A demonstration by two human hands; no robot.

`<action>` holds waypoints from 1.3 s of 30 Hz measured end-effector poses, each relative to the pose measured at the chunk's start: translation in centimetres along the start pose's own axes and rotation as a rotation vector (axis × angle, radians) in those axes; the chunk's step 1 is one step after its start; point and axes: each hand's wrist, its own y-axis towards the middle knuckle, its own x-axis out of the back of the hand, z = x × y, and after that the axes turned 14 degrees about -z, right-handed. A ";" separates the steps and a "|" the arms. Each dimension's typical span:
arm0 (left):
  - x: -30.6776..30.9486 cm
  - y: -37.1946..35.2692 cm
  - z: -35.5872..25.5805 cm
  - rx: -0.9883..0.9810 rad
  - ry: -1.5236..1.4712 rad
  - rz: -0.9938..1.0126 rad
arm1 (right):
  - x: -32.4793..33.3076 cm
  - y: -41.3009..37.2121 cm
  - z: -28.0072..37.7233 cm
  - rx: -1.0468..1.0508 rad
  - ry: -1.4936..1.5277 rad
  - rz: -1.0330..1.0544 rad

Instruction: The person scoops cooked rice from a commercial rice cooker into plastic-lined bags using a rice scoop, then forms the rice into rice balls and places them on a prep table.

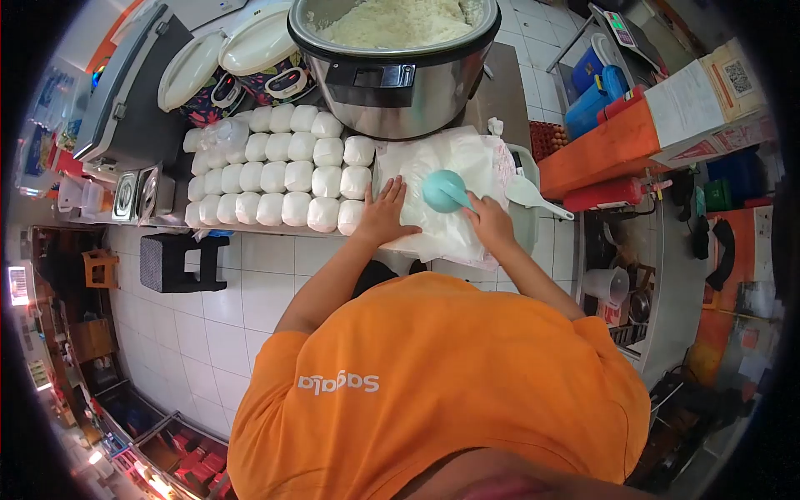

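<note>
My left hand lies flat with fingers spread on the left part of a stack of white sheets, beside the wrapped white packets. In my right hand is the handle of a turquoise bowl-shaped scoop, which rests over the sheets. Whether the scoop holds anything is hidden. A white paddle lies to the right of the sheets on a pale tray. Beyond them stands a large steel pot full of white rice.
Two lidded containers and a grey cooler box stand at the back left. Steel trays are at the left end. An orange-sided box is to the right, near a red extinguisher. A black stool stands on the floor.
</note>
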 end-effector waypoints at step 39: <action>2.9 -4.5 0.1 0.553 -0.757 -0.382 | 1.1 2.0 -3.2 -0.188 0.780 0.335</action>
